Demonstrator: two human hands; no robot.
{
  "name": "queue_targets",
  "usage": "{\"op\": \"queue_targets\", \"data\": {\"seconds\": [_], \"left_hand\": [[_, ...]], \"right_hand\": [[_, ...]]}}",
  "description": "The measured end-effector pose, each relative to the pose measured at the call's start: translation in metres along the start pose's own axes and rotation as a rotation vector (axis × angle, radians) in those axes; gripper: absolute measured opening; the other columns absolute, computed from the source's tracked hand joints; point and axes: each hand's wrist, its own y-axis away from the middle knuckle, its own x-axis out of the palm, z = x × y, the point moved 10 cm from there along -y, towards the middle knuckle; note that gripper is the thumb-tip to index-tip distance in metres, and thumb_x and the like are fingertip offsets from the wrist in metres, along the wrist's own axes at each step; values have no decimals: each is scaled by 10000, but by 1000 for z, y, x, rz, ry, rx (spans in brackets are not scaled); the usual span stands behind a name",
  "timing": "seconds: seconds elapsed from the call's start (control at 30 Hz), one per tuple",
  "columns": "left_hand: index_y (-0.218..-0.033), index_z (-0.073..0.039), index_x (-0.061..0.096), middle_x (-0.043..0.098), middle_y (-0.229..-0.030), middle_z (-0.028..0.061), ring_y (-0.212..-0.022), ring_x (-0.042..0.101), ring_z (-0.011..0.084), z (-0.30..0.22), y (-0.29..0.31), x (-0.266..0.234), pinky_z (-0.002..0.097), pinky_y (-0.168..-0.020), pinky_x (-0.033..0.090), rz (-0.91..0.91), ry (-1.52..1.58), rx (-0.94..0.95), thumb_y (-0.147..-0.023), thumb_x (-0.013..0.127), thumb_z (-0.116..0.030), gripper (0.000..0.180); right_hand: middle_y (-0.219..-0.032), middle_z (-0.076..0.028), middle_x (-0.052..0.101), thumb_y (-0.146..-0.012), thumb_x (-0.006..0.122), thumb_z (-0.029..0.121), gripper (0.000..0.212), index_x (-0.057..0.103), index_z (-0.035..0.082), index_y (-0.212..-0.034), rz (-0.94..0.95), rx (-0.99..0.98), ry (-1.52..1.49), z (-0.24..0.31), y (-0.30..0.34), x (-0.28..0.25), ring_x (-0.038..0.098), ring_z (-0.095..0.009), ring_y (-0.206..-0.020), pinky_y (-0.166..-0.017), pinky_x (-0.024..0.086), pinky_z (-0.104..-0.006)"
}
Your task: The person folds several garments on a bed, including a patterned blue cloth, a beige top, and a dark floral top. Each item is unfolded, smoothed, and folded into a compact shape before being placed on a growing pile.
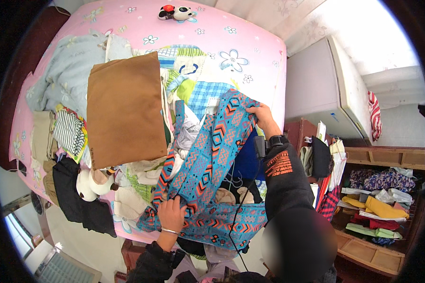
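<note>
A large teal cloth piece with orange and black zigzag patterns spreads in front of me, over the bed's near edge. Its folds rise in the middle, and a dark blue patch shows beside them; I cannot tell whether it is a bag or a garment. My right hand pinches its upper right edge. Lower down, my left hand is closed on a bunched fold near the front. Beige and grey clothes show between the folds. Left of the cloth lies a flat brown rectangular piece, atop other clothes.
The bed has a pink flowered sheet, with a panda toy at the back. Black trousers and striped clothes lie left. On the right stand a white cabinet and an open wooden wardrobe holding folded clothes.
</note>
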Motion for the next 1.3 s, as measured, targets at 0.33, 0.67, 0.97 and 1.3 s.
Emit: {"op": "queue_targets", "data": {"seconds": [0.33, 0.67, 0.97, 1.3], "left_hand": [[-723, -59, 540, 541, -697, 91, -685, 524, 302, 16, 8, -13, 416, -628, 394, -180, 177, -82, -738, 644, -135, 129], [-827, -6, 566, 567, -764, 124, -651, 565, 262, -14, 9, -23, 356, -606, 446, -60, 549, -53, -792, 636, -118, 136], [-1281, 26, 447, 502, -1284, 161, -1212, 461, 233, -48, 63, 80, 360, -1012, 367, 714, 2097, -726, -981, 380, -323, 465], [-1343, -7, 378, 440, -1351, 125, -1215, 445, 256, 23, 64, 93, 398, -1017, 368, 831, 2153, -672, -832, 370, -691, 854]], "right_hand": [[-1041, -129, 622, -807, 556, 21, 305, 556, -17, -1109, 25, 75, -547, -2, 59, -71, 616, -282, -904, -821, 512, -425], [-1010, -82, 628, -780, 521, -14, 329, 570, -3, -1106, -10, 55, -440, -3, 63, -53, 596, -235, -827, -749, 495, -351], [-1054, -139, 630, -723, 612, -56, 184, 567, 44, -871, 706, -84, -334, 87, 338, 123, 598, -203, -952, -810, 486, -307], [-953, -71, 641, -753, 599, -71, 139, 616, 17, -858, 1172, 511, -435, -119, 575, 231, 578, -149, -964, -879, 435, -284]]}}
